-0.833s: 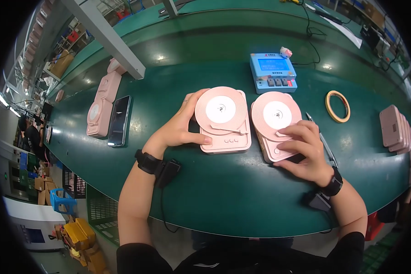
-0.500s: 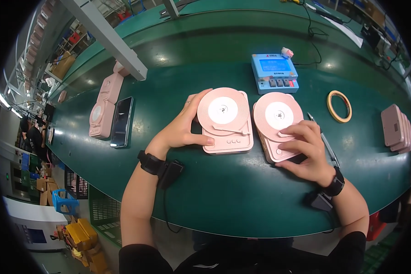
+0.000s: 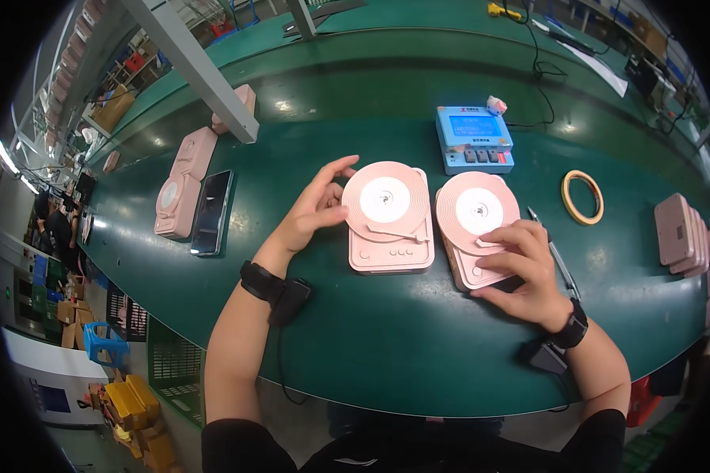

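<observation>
Two pink turntable-shaped devices lie side by side on the green table [image 3: 418, 347]. My left hand [image 3: 315, 209] rests against the left edge of the left device [image 3: 388, 217], fingers spread, thumb touching its side. On the right device [image 3: 475, 225], my right hand [image 3: 525, 268] holds the near right corner, with fingertips on top of the round disc. Both wrists wear dark straps with cables.
A blue tester box with a screen [image 3: 473, 138] sits behind the devices. A tape ring [image 3: 582, 197] and a thin pen-like tool [image 3: 556, 256] lie at right, pink units [image 3: 682, 232] stacked at far right. At left lie a dark phone [image 3: 211, 211] and more pink units [image 3: 183, 181].
Both devices sit slightly further right and nearer each other. My left hand has opened its fingers along the left device's edge; my right hand stays on the right device.
</observation>
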Demonstrator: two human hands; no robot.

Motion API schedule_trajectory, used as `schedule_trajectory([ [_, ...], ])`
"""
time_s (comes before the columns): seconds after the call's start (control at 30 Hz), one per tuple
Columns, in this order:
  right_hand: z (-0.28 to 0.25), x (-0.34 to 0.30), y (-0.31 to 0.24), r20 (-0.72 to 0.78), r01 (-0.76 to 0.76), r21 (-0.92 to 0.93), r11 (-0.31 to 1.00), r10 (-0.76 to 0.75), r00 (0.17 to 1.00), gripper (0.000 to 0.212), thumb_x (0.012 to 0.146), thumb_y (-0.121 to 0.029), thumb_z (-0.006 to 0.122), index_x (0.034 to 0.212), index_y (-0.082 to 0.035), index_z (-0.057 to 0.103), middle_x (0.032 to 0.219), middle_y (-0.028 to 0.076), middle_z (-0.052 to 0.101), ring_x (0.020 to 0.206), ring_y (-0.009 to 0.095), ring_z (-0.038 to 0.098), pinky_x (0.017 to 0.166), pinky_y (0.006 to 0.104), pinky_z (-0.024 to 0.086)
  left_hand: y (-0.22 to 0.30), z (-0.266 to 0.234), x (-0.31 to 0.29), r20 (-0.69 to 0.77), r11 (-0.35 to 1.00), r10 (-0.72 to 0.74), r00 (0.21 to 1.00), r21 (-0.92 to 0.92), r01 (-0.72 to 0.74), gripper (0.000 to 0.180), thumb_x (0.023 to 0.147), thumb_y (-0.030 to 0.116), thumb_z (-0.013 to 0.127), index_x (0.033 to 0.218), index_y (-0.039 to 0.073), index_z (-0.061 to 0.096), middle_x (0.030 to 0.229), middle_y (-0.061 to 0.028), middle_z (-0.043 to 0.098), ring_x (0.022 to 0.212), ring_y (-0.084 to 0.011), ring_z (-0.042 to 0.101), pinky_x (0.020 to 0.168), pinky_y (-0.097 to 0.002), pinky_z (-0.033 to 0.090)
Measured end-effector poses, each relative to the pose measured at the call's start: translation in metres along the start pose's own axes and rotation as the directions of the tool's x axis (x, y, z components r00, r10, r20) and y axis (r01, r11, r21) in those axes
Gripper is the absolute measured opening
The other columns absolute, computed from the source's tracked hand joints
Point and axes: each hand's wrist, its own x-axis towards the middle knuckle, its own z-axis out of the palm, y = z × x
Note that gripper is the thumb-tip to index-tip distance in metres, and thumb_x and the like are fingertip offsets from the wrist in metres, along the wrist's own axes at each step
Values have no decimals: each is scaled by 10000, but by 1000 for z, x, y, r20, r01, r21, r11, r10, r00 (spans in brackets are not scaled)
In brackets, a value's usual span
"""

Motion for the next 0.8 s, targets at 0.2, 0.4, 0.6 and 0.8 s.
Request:
schedule_trajectory([
  [0.2,1,3,-1,-1,21,-10,1000,-21,1000,361,557,-229,840,855,-95,688,1089,67,607,1011,271,486,856,370,413,-4,-8,1,-114,994,-34,993,95,45,620,816,237,598,1358,18,393,1196,-66,478,1023,-112,515,924,-257,385],
  [0.4,2,-1,-4,3,24,-11,1000,-24,1000,379,560,-241,835,859,-86,661,1074,90,598,1017,291,483,856,389,412,-16,-5,4,-125,993,57,991,114,-43,399,877,115,609,1243,7,495,1116,-49,534,819,-55,559,762,-208,458],
  [0.6,6,-1,-8,9,-56,38,998,56,998,391,559,-248,831,859,-74,650,1070,105,589,1017,315,478,861,409,406,-17,-5,4,-128,993,35,991,115,-21,377,877,133,619,1210,-10,515,1074,-56,562,814,-66,571,741,-216,471],
  [0.8,4,1,-9,-2,-38,-17,999,38,999,387,565,-248,831,849,-62,647,1066,107,587,1012,317,476,848,410,412,-19,-4,8,-117,996,48,992,80,-39,356,890,169,610,1185,-17,533,1052,-63,572,812,-71,570,742,-221,470],
])
